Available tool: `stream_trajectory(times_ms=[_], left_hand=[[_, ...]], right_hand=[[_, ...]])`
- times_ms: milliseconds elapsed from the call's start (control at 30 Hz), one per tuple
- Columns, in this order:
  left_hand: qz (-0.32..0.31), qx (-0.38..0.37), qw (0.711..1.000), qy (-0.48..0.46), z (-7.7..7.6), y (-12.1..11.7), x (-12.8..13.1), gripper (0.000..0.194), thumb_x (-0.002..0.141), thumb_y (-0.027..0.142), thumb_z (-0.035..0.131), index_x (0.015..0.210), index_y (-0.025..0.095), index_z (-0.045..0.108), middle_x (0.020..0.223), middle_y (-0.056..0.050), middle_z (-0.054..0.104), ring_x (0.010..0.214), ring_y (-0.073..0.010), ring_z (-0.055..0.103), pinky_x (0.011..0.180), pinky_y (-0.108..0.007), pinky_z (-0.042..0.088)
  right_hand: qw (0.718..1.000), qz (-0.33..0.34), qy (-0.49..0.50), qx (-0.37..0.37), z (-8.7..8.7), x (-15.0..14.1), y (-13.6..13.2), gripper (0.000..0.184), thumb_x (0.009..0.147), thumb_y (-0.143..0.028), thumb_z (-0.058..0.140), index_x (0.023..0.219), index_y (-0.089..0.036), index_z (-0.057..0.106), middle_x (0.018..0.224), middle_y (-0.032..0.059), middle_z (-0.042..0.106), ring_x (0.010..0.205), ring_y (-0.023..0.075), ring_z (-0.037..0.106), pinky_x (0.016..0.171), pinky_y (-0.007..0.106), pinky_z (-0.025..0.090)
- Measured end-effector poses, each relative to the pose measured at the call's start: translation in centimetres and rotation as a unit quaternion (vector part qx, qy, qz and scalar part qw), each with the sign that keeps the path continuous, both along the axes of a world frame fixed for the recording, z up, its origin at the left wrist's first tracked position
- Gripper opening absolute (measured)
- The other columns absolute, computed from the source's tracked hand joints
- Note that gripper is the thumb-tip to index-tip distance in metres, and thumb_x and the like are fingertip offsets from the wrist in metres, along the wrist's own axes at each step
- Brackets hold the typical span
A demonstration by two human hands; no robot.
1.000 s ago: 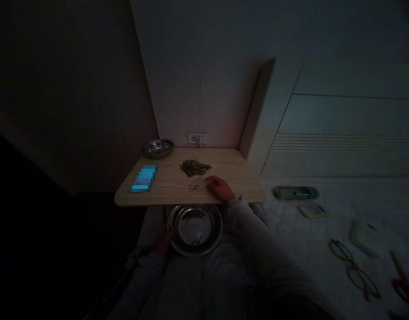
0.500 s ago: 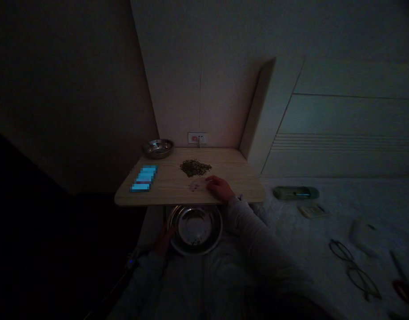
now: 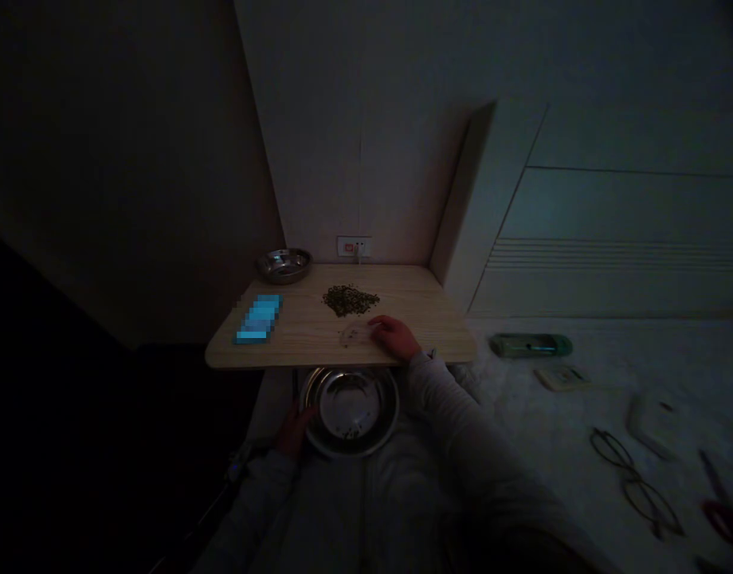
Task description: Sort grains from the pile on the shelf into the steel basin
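Observation:
My right hand [image 3: 395,337] rests near the front of the wooden table [image 3: 307,343], its fingers closed on the edge of a clear, thin plastic piece, roundish like a lid [image 3: 354,335]. A few dark bits show on or under that piece. Behind it lies a heap of small dark green-brown grains [image 3: 348,300], perhaps beans or seeds. Below the table edge, my left hand [image 3: 293,430] grips the left rim of a wide steel basin [image 3: 350,402] at my lap. Several dark grains sit at the basin's near side.
A smaller steel bowl [image 3: 284,266] stands at the table's back left, with a lit phone [image 3: 259,319] before it. On the bed at right lie a green bottle-like case [image 3: 531,345], a pale flat device [image 3: 562,378], a white case [image 3: 653,422], glasses [image 3: 635,482] and red-handled scissors [image 3: 725,518].
The clear piece and the dark bits by it have shifted slightly. Both hands stay almost where they were, the left on the basin.

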State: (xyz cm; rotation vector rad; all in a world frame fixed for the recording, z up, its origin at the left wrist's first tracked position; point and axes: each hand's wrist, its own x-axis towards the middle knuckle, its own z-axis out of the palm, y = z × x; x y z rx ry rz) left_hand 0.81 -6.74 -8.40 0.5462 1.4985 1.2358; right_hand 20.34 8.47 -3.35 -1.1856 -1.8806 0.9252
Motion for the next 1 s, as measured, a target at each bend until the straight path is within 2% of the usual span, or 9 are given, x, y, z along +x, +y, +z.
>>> stream_trajectory(times_ms=[200, 433, 600, 767, 1000], left_hand=[[-0.019, 0.016, 0.999, -0.031, 0.5, 0.0, 0.1, 0.041, 0.060, 0.024, 0.057, 0.100, 0.017, 0.053, 0.097, -0.009, 0.062, 0.091, -0.0215, 0.056, 0.075, -0.029, 0.044], [-0.003, -0.001, 1.000, 0.005, -0.1, 0.2, 0.0, 0.038, 0.060, 0.025, 0.057, 0.097, 0.016, 0.056, 0.090, -0.009, 0.065, 0.087, -0.0221, 0.057, 0.076, -0.032, 0.043], [0.001, 0.018, 1.000, -0.002, 0.4, -0.1, 0.3, 0.036, 0.059, 0.026, 0.057, 0.094, 0.017, 0.056, 0.087, -0.007, 0.065, 0.086, -0.0223, 0.058, 0.075, -0.033, 0.043], [-0.027, 0.034, 0.999, 0.014, 1.1, -0.4, 0.1, 0.028, 0.058, 0.027, 0.056, 0.085, 0.019, 0.061, 0.083, -0.006, 0.066, 0.086, -0.0235, 0.058, 0.076, -0.033, 0.043], [-0.021, 0.039, 0.999, 0.021, 0.6, -0.4, 0.1, 0.037, 0.060, 0.029, 0.056, 0.094, 0.017, 0.058, 0.092, -0.009, 0.064, 0.091, -0.0234, 0.055, 0.077, -0.032, 0.042]], right_hand=[[1.000, 0.013, 0.015, -0.006, -0.2, 0.0, 0.1, 0.027, 0.063, -0.020, 0.045, 0.087, -0.020, 0.057, 0.062, -0.0041, 0.058, 0.059, 0.0100, 0.050, 0.058, 0.022, 0.038], [0.999, 0.014, 0.033, -0.016, -0.3, 0.0, 0.1, 0.027, 0.062, -0.020, 0.044, 0.085, -0.019, 0.057, 0.060, -0.0042, 0.057, 0.059, 0.0097, 0.048, 0.059, 0.022, 0.037], [0.999, 0.020, 0.031, -0.029, 0.0, 0.0, -0.1, 0.026, 0.062, -0.022, 0.045, 0.085, -0.019, 0.057, 0.060, -0.0042, 0.056, 0.056, 0.0092, 0.047, 0.058, 0.022, 0.036], [0.999, 0.015, 0.012, -0.026, 0.4, 0.0, -0.2, 0.025, 0.060, -0.021, 0.047, 0.083, -0.019, 0.058, 0.057, -0.0048, 0.054, 0.055, 0.0089, 0.045, 0.056, 0.021, 0.035], [0.999, 0.016, 0.032, -0.032, -0.2, -0.1, 0.1, 0.026, 0.060, -0.021, 0.046, 0.083, -0.019, 0.058, 0.058, -0.0045, 0.054, 0.056, 0.0094, 0.045, 0.056, 0.022, 0.035]])
